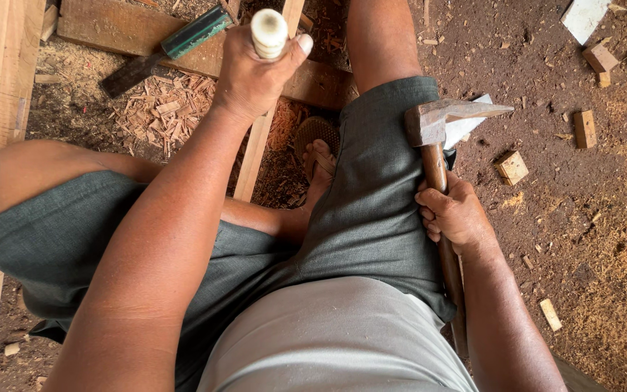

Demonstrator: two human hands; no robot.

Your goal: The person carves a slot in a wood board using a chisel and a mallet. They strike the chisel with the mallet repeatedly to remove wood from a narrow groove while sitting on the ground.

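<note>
Left hand [252,76] clenched round a chisel handle [268,33], pale, rounded top, upright over the wood strip [254,156] and chips. Right hand [457,216] grips a hammer [433,131]: brown wooden shaft, worn steel head, beside the right thigh.

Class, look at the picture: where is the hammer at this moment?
In the head view the hammer is on the right side, gripped by its wooden handle in the right hand, its metal head raised beside the person's grey shorts.
</note>
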